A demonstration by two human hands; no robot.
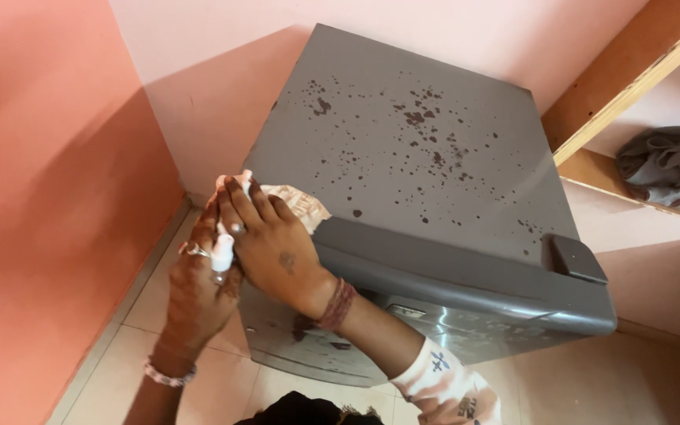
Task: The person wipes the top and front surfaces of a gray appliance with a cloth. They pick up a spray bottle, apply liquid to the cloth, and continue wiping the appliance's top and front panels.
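Left hand (198,287) grip closed round small white bottle (223,252), upright; right hand (273,248) pressing cloth (301,206).

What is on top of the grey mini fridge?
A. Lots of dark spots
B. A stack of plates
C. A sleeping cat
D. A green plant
A: the top of the grey mini fridge is speckled with dark spots, and no plates, cat or plant sit on it. The right hand presses a cloth at its front left corner, with the left hand close beside it.
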